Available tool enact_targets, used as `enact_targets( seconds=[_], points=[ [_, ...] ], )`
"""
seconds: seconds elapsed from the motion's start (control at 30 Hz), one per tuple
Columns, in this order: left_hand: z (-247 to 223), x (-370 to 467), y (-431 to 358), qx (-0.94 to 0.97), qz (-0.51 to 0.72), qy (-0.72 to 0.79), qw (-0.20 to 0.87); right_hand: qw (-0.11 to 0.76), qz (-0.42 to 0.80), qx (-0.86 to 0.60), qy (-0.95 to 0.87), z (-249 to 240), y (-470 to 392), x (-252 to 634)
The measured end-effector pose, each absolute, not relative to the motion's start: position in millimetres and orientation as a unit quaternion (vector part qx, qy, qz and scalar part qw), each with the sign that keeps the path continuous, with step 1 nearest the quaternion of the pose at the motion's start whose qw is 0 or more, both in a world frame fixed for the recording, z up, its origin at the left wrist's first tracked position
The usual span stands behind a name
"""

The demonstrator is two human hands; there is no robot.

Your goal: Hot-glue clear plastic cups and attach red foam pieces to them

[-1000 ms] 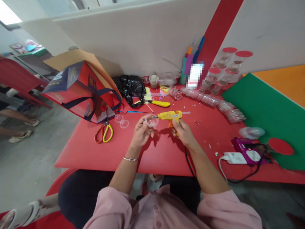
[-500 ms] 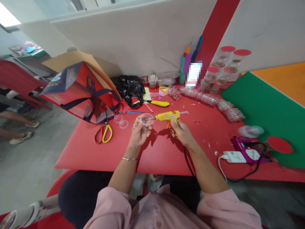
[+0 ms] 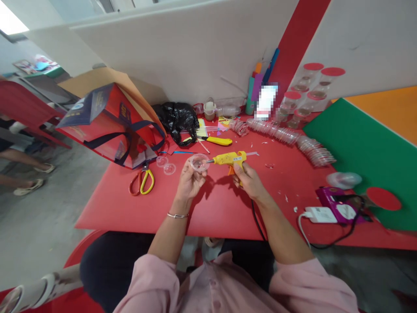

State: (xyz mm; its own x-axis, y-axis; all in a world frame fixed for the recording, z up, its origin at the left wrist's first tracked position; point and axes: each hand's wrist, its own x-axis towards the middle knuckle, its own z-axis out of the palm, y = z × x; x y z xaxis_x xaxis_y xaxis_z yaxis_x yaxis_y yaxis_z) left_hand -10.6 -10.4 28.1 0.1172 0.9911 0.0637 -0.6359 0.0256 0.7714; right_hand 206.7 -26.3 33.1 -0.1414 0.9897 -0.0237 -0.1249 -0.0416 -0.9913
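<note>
A clear round plastic lid [image 3: 200, 162] is pinched in the fingers of my left hand [image 3: 190, 180], held above the red table [image 3: 208, 213]. My right hand [image 3: 248, 180] is wrapped round the handle of a yellow hot glue gun [image 3: 230, 158]. Its metal nozzle points left and meets the lid's right rim, or comes very close to it. A clear glue stick [image 3: 253, 153] pokes out of the gun's back end. Left of my left hand lie two small clear plastic domes [image 3: 169, 168] and scissors [image 3: 142, 182] with red and yellow handles.
A yellow utility knife [image 3: 219, 141] and a black plastic bag [image 3: 179, 124] lie farther back. A red gift bag [image 3: 107, 126] stands left. Stacked clear cups [image 3: 273, 131] run right, towards a green board [image 3: 355, 161]. A purple power strip [image 3: 340, 206] with cords sits near the right front.
The lid tips slightly in my left hand, with its rim still at the nozzle. The glue gun stays almost where it was. The whole view shifts very little.
</note>
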Motion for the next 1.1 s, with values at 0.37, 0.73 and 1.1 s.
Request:
enact_targets(
  seconds=[0.37, 0.73, 1.1],
  points=[
    [25.3, -8.8, -8.8, 0.322, 0.619, 0.242, 0.674, 0.484, 0.555, -0.454, -0.502, 30.3, -26.0, 207.6],
    [20.5, -9.2, -10.9, 0.313, 0.597, 0.205, 0.71, 0.489, 0.564, -0.457, -0.484, 36.7, -25.6, 206.4],
    [26.6, -10.8, -9.8, 0.295, 0.629, 0.207, 0.689, 0.483, 0.564, -0.454, -0.492, 32.5, -26.1, 206.5]
  ],
)
